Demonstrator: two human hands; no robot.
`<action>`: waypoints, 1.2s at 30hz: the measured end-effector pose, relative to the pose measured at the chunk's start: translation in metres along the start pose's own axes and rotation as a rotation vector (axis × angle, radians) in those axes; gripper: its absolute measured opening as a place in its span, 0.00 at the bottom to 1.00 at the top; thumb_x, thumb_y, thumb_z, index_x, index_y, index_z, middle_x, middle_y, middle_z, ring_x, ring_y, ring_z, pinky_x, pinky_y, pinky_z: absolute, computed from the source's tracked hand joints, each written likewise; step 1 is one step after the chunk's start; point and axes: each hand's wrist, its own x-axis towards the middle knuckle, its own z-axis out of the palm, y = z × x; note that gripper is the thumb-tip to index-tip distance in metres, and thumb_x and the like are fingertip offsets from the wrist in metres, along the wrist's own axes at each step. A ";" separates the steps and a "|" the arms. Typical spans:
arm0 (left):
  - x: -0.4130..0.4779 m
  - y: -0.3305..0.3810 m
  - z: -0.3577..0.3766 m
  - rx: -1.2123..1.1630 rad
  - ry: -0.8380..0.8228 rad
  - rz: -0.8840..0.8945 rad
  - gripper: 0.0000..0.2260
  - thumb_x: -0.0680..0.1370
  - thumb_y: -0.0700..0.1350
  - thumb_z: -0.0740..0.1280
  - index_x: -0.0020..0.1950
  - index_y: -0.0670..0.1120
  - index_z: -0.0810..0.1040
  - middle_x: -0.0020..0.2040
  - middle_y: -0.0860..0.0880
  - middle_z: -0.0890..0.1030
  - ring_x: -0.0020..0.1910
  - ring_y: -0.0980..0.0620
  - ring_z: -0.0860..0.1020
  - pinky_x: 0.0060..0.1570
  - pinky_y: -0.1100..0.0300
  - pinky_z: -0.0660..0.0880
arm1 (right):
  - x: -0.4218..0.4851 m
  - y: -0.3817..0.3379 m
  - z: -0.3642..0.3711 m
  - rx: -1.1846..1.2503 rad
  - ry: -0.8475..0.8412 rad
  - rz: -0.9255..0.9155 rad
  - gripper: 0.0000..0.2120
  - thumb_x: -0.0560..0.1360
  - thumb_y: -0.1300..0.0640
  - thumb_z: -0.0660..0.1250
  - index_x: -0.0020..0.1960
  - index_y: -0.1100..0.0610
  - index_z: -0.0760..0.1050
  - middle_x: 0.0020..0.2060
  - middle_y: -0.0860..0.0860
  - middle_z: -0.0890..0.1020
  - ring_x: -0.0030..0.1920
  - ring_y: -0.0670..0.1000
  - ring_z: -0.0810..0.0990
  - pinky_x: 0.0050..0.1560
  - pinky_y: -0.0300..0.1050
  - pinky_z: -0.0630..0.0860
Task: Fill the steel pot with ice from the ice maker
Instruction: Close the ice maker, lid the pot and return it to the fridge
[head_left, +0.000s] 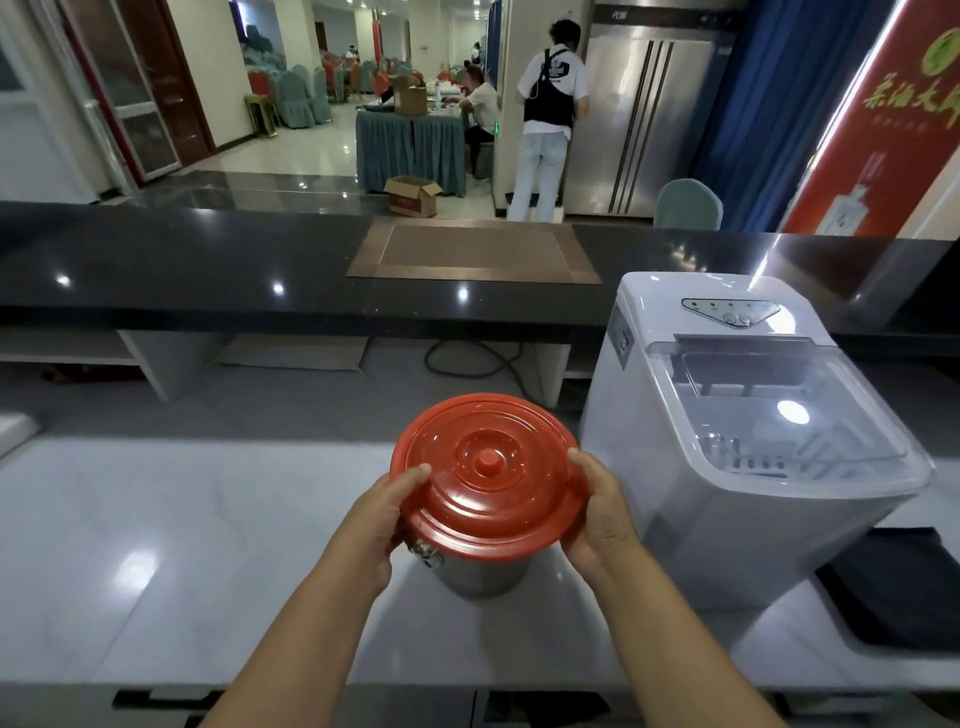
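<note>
A steel pot stands on the pale counter, capped by a round red plastic lid with a small knob in its middle. My left hand grips the lid's left rim and my right hand grips its right rim. The lid sits tilted toward me over the pot, hiding the pot's inside. A metal clasp shows on the pot's left side. Just right of the pot stands a white ice maker with a clear lid, which is closed; a basket shows dimly through it.
A black cloth lies at the counter's right edge by the ice maker. Behind the counter runs a raised black bar top with a brown mat. Beyond it a person stands at a steel fridge.
</note>
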 end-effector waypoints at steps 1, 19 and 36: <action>0.000 0.001 -0.001 -0.007 -0.008 0.003 0.06 0.76 0.48 0.67 0.49 0.48 0.76 0.47 0.45 0.82 0.49 0.46 0.78 0.52 0.54 0.74 | -0.003 0.001 0.000 -0.005 0.010 0.008 0.13 0.75 0.56 0.62 0.55 0.59 0.79 0.45 0.57 0.85 0.49 0.57 0.82 0.58 0.54 0.76; -0.006 0.009 -0.042 0.193 -0.304 0.045 0.04 0.76 0.45 0.67 0.48 0.45 0.78 0.37 0.46 0.81 0.37 0.48 0.78 0.37 0.57 0.72 | -0.075 0.048 0.013 0.132 0.211 -0.107 0.10 0.75 0.65 0.60 0.52 0.59 0.78 0.38 0.53 0.86 0.38 0.49 0.84 0.42 0.43 0.81; -0.079 -0.037 0.025 0.326 -0.631 -0.013 0.03 0.76 0.45 0.67 0.46 0.47 0.77 0.37 0.47 0.80 0.38 0.48 0.76 0.40 0.57 0.70 | -0.207 0.041 -0.056 0.163 0.513 -0.272 0.08 0.75 0.62 0.63 0.52 0.56 0.78 0.36 0.51 0.85 0.38 0.50 0.84 0.42 0.45 0.81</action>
